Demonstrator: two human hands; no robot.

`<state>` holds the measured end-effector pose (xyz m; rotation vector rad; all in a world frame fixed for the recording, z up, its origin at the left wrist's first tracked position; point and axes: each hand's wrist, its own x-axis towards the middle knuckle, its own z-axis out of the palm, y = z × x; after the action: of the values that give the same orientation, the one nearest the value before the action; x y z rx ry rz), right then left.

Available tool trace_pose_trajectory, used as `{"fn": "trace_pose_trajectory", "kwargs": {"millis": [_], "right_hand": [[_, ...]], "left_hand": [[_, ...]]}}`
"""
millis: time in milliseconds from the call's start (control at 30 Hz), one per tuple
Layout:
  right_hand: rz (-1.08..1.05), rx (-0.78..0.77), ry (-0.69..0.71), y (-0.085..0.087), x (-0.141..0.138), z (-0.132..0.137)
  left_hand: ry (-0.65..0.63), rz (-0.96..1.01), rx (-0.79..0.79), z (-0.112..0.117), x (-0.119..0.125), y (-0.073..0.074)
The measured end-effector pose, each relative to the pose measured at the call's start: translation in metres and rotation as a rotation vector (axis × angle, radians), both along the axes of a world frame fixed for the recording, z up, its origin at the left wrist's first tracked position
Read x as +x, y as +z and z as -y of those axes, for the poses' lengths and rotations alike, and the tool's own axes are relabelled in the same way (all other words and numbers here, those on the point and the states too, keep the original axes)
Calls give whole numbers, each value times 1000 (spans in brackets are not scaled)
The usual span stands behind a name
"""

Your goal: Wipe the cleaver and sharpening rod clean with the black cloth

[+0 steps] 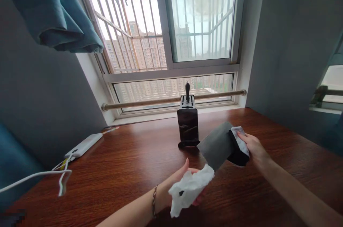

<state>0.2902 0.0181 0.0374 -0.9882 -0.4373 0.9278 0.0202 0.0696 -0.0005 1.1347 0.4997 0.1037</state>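
Note:
My left hand [184, 178] is closed on a crumpled white tissue [190, 189] low in the middle of the view, just under the blade's tip. My right hand [253, 146] grips the black handle of a broad dark cleaver [218, 144], with a bit of white tissue [239, 137] pressed against the handle. The blade slants down to the left, above the wooden table [134, 169]. Behind it stands a black knife block [188, 127] with one black handle sticking out of its top.
A white power bank [83, 145] with white cables [40, 175] lies at the table's left edge. A window with bars and a wooden rail [160, 100] runs behind the table. A blue curtain [50, 9] hangs at upper left; grey walls close both sides.

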Motion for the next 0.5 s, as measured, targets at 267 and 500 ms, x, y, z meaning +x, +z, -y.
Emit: {"fn": "trace_pose_trajectory", "kwargs": {"millis": [267, 500], "right_hand": [[119, 27, 76, -37, 3, -11], [232, -11, -301, -34, 49, -10]], "left_hand": [[-323, -33, -24, -5, 16, -1], [-278, -74, -22, 0, 10, -5]]}}
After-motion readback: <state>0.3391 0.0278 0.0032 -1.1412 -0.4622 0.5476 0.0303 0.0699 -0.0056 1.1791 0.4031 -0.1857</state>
